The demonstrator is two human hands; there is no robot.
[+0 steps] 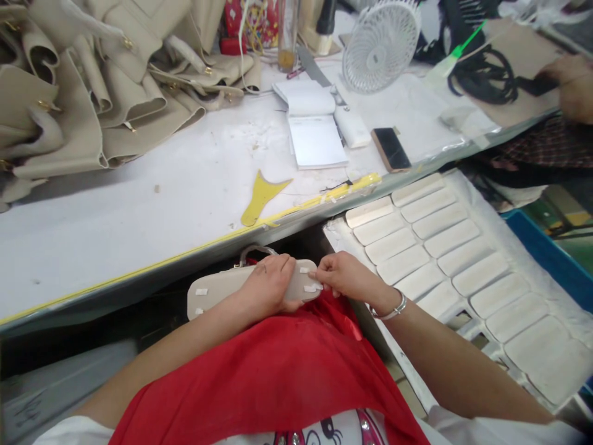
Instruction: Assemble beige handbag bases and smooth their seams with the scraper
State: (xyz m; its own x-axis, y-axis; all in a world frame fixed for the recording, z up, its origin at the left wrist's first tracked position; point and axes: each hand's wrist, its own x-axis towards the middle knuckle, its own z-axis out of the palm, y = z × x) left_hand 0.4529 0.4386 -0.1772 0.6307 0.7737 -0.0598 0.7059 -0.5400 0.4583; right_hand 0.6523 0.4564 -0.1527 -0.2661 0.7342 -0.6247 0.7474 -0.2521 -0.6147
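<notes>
Beige panel [217,292] sat at 6 o'clock, clasped in the left hand [271,287].
Right hand [345,278] pinched a white tab [311,288] on its 3 o'clock end; a slip might stick it crooked. Pads [440,238] lay at 2 o'clock.

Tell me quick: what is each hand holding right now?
Left hand: closed over the beige panel, holding it.
Right hand: fingers pinching a small white tab on that panel.
</notes>
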